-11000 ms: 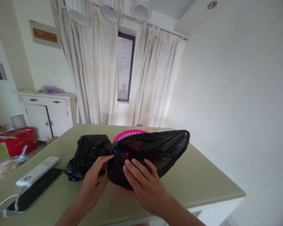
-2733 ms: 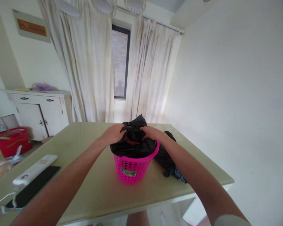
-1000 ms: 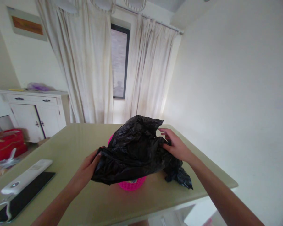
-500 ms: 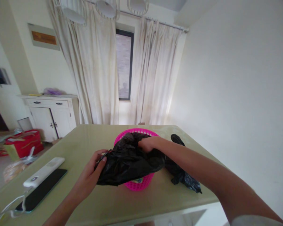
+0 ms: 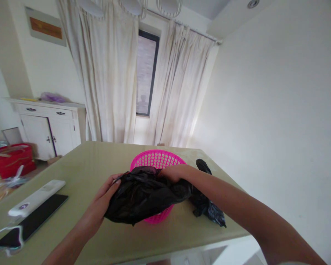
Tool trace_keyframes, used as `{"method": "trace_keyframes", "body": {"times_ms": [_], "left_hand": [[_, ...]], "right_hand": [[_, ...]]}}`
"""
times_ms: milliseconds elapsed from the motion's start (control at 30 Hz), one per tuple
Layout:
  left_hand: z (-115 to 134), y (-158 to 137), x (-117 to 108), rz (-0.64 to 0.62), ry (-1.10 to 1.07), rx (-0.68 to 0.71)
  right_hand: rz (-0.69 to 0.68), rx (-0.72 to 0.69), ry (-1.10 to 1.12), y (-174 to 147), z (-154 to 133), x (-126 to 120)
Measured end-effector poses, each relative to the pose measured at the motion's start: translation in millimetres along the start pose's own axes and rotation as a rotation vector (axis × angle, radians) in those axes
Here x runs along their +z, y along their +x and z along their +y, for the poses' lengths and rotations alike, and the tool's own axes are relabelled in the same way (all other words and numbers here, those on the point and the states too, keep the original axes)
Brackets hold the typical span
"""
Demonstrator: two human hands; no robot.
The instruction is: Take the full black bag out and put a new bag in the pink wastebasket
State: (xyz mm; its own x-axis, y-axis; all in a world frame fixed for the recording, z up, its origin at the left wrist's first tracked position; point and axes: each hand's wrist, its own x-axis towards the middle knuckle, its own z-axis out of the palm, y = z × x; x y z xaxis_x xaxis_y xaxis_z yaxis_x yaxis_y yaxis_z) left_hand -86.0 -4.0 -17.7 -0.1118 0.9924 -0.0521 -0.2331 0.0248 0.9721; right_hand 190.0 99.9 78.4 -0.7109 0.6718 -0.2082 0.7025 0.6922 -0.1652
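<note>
A black plastic bag (image 5: 143, 197) is bunched up in front of and over the near part of a bright pink perforated plastic basket (image 5: 157, 157). My left hand (image 5: 109, 189) pinches the bag's left edge, thumb on top. From the right, my right hand (image 5: 172, 173) reaches into the bag's folds. Its fingers are hidden in the plastic, so their grip does not show. To the right of the basket, partly behind my right forearm, lies another crumpled black plastic bag (image 5: 209, 211) on the table.
The pale green table (image 5: 99, 158) carries a white power strip-like device (image 5: 37, 198), a dark phone (image 5: 34, 221) and white cables at the left. Beyond it stand a white cabinet (image 5: 63, 129) and a red bag (image 5: 15, 158). A white wall (image 5: 278, 110) runs along the right.
The bag and both hands have shifted slightly left and toward me, baring more of the basket's far inner wall. My right hand's fingers are deeper in the folds. The view has tilted.
</note>
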Motion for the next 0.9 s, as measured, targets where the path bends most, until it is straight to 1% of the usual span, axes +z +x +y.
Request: {"method": "trace_keyframes", "body": {"times_ms": [67,133,167,233,267,300,367,400,500,533,600,667,733,833,900], "left_hand": [[-3,6,-10,-0.004,-0.052,-0.107],[-4,12,-16,-0.021,-0.078,-0.191],[-4,16,-16,-0.023,-0.084,-0.208],[-3,22,-13,-0.006,-0.098,-0.198],[-1,26,-10,0.013,-0.108,-0.183],[1,29,-6,0.028,-0.122,-0.166],[5,38,2,0.041,-0.154,-0.131],[8,43,5,0.047,-0.165,-0.114],[14,59,15,0.031,-0.182,-0.064],[16,65,17,0.020,-0.189,-0.051],[16,76,22,-0.001,-0.208,-0.032],[14,87,26,-0.028,-0.226,-0.020],[8,97,30,-0.076,-0.227,-0.009],[-1,109,34,-0.139,-0.154,0.009],[-7,115,34,-0.146,-0.090,0.011]], "right_hand": [[-0.075,-0.043,-0.073,-9,4,-10],[-0.039,-0.032,-0.100,-19,8,-18],[-0.020,-0.027,-0.087,-25,10,-20],[0.010,-0.027,-0.072,-37,14,-21],[0.055,-0.014,-0.084,-44,16,-21],[0.129,0.010,-0.102,-50,18,-20],[0.338,0.087,-0.101,-65,22,-20],[0.451,0.130,-0.064,-72,24,-19],[0.733,0.256,0.141,-92,33,-14],[0.796,0.300,0.204,-96,37,-11],[0.880,0.401,0.299,-100,46,1],[0.940,0.511,0.409,-95,56,16],[0.976,0.570,0.632,-84,65,33],[0.949,0.540,1.120,-62,74,52],[0.949,0.491,1.340,-47,77,60]]}}
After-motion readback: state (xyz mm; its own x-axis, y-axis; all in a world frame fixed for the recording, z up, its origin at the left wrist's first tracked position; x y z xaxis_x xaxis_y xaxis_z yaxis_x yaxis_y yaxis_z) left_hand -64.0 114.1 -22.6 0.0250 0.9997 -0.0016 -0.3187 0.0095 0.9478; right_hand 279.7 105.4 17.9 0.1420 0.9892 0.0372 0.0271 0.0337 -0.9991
